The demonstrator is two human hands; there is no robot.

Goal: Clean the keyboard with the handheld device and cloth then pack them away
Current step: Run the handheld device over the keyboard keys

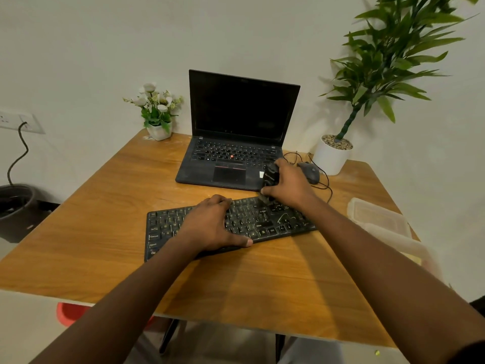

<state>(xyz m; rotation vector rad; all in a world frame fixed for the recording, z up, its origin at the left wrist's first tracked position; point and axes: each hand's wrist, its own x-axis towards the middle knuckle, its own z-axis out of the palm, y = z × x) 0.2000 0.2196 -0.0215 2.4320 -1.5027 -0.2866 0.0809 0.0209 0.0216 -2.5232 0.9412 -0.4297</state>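
Wooden tabletop [105, 219], black keyboard [275, 224] lying across the middle, left hand [210, 224] resting on the keys, fingers relaxed, pinning it. Right hand [291, 185] has its fingers wrapped round the device [271, 177] at the far key row. I'd say go slow, row by row, tip low, and keep that keyboard pinned.

Legends on the keyboard [168, 224]
Its keys read "Caps Lock", "Shift" and "Ctrl" at the left edge; white print on the handheld device [271, 177] is too small to read.
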